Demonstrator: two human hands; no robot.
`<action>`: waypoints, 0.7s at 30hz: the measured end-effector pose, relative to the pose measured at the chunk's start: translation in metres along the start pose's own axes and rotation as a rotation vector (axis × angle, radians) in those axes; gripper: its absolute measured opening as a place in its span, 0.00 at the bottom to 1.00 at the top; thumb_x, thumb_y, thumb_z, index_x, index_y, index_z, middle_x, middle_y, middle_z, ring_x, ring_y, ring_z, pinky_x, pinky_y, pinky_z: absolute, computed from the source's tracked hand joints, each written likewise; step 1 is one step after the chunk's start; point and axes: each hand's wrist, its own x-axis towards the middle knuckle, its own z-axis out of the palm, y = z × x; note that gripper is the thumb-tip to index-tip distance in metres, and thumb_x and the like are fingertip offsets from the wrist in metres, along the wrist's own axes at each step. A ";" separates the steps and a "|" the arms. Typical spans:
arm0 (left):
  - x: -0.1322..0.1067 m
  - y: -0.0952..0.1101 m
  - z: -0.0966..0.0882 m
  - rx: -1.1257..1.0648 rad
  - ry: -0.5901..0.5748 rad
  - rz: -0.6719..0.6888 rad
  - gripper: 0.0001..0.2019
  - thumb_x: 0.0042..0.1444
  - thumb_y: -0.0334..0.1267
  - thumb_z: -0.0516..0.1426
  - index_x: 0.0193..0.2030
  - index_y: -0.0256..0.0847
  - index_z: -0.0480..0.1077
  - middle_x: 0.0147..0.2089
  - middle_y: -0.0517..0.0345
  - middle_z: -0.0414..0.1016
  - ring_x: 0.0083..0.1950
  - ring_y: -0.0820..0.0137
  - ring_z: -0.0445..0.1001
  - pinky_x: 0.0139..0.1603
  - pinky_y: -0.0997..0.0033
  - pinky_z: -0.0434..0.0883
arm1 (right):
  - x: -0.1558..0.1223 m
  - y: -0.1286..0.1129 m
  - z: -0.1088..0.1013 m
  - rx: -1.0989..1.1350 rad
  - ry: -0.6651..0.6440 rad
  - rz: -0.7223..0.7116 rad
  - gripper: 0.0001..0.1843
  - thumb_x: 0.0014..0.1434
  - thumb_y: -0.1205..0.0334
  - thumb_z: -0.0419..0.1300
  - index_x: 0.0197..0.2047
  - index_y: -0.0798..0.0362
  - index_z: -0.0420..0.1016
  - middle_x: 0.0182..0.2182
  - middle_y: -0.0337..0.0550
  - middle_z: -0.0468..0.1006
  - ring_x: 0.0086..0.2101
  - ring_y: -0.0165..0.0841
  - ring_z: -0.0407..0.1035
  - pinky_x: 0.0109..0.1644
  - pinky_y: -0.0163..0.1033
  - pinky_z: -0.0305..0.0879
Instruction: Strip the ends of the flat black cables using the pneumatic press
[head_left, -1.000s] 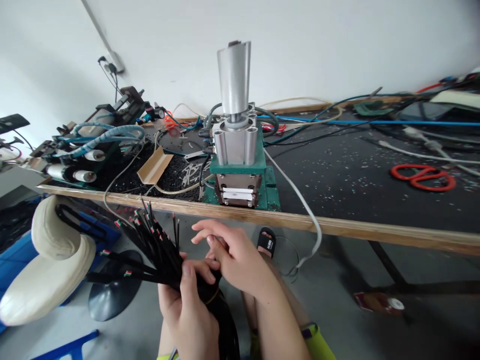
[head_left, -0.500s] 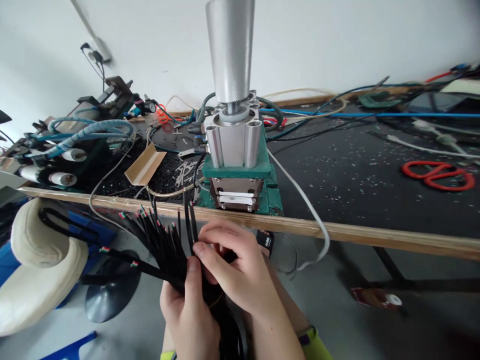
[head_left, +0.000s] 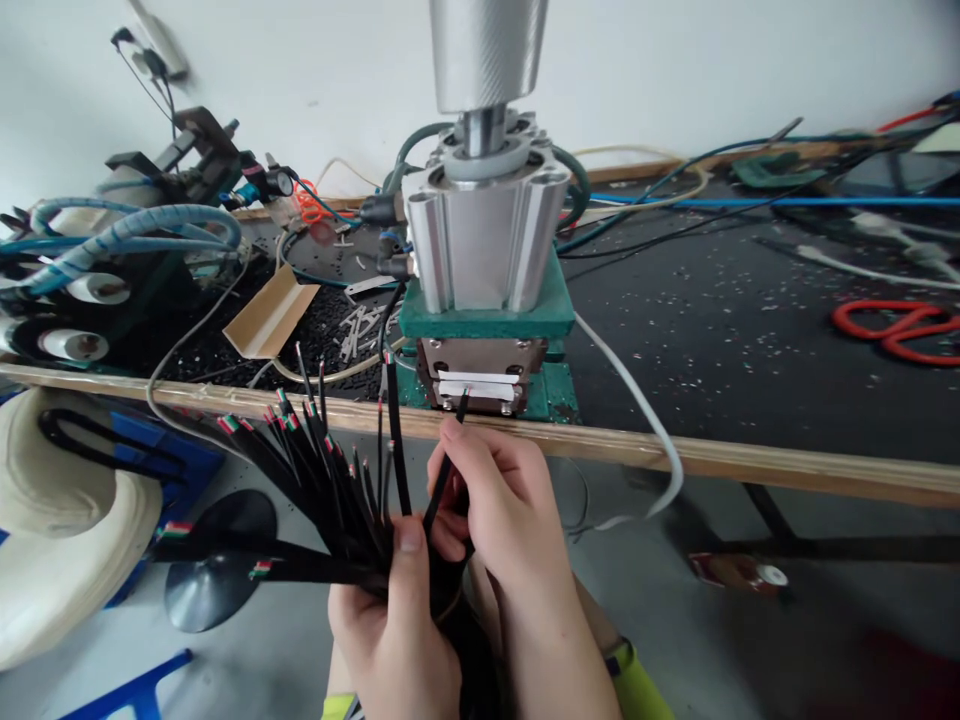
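Note:
My left hand (head_left: pixel 401 630) is closed around a thick bundle of black cables (head_left: pixel 334 500), whose ends fan out to the upper left. Red, green and white inner wires show at many cable tips. Between the thumb and fingers of my right hand (head_left: pixel 491 490) is a single black cable (head_left: pixel 448 465) from the bundle, tilted up and to the right. Its tip is at the white blades (head_left: pixel 476 388) of a small pneumatic press (head_left: pixel 487 240) with a silver cylinder and green base. Whether the tip lies between the blades or in front of them, I cannot tell.
Red-handled scissors (head_left: pixel 900 325) lie on the black bench top (head_left: pixel 712 340) at the right. A bent cardboard piece (head_left: pixel 271 312) and white scraps are left of the press. Another machine (head_left: pixel 112 270) with blue hoses stands further left. A grey cable (head_left: pixel 637 400) loops over the wooden edge.
My right hand has separated one cable from the bundle and moved its tip rightward to the press blades. The view has come closer to the press. My left hand keeps its grip.

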 end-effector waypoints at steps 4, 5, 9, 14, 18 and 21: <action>-0.006 -0.002 0.004 -0.005 -0.012 0.043 0.23 0.45 0.56 0.85 0.29 0.44 0.84 0.27 0.59 0.83 0.30 0.69 0.81 0.37 0.74 0.82 | 0.009 0.000 -0.008 -0.020 -0.030 -0.032 0.31 0.72 0.41 0.67 0.22 0.50 0.74 0.15 0.33 0.66 0.13 0.24 0.58 0.17 0.32 0.45; -0.007 -0.002 0.007 -0.003 -0.012 0.054 0.23 0.46 0.56 0.85 0.29 0.44 0.84 0.27 0.59 0.83 0.30 0.69 0.81 0.38 0.74 0.83 | 0.010 -0.001 -0.009 -0.022 -0.024 -0.041 0.31 0.72 0.42 0.67 0.21 0.50 0.74 0.15 0.33 0.67 0.13 0.24 0.57 0.17 0.33 0.44; -0.009 0.002 0.018 -0.032 -0.042 0.114 0.21 0.46 0.56 0.85 0.28 0.46 0.84 0.23 0.62 0.81 0.26 0.69 0.80 0.33 0.72 0.84 | 0.011 -0.005 -0.010 -0.007 -0.016 -0.023 0.31 0.72 0.43 0.67 0.20 0.50 0.76 0.14 0.33 0.67 0.13 0.24 0.56 0.17 0.34 0.44; -0.012 0.006 0.028 -0.045 -0.031 0.136 0.22 0.43 0.56 0.86 0.27 0.46 0.86 0.22 0.62 0.81 0.24 0.70 0.80 0.31 0.74 0.85 | 0.013 -0.011 -0.009 0.055 -0.060 0.051 0.30 0.72 0.44 0.66 0.20 0.49 0.75 0.13 0.32 0.65 0.12 0.25 0.56 0.17 0.34 0.44; -0.011 0.008 0.033 -0.074 -0.078 0.166 0.20 0.45 0.54 0.85 0.26 0.46 0.85 0.22 0.64 0.80 0.22 0.70 0.80 0.30 0.72 0.85 | 0.014 -0.011 -0.011 0.054 -0.048 0.045 0.30 0.72 0.45 0.66 0.21 0.50 0.77 0.14 0.32 0.65 0.12 0.24 0.58 0.15 0.33 0.42; -0.010 0.009 0.036 -0.058 -0.087 0.181 0.21 0.47 0.54 0.85 0.26 0.46 0.84 0.22 0.63 0.80 0.21 0.70 0.79 0.27 0.74 0.83 | 0.014 -0.012 -0.011 0.061 -0.042 0.060 0.30 0.71 0.45 0.67 0.20 0.50 0.77 0.13 0.32 0.66 0.12 0.24 0.59 0.15 0.32 0.43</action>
